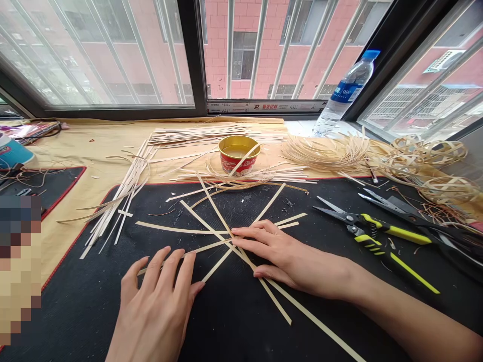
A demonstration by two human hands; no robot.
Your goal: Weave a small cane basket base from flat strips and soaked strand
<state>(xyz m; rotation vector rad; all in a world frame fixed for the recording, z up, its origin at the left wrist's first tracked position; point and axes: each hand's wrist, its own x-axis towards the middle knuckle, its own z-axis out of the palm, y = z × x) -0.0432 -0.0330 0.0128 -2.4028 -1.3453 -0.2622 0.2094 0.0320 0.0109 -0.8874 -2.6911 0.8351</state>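
Several pale flat strips cross one another in a star shape on the black mat. My right hand lies at the crossing point, fingertips pressing on the strips and fingers a little apart. Left of the crossing, my left hand rests with spread fingers over the lower left strips, its thumb near the end of one. One long strip runs from the centre under my right hand toward the bottom right edge.
Yellow-handled shears and other scissors lie right. Behind the mat are a red and gold tin, strip bundles, coiled strips and a tilted water bottle. A teal container stands far left.
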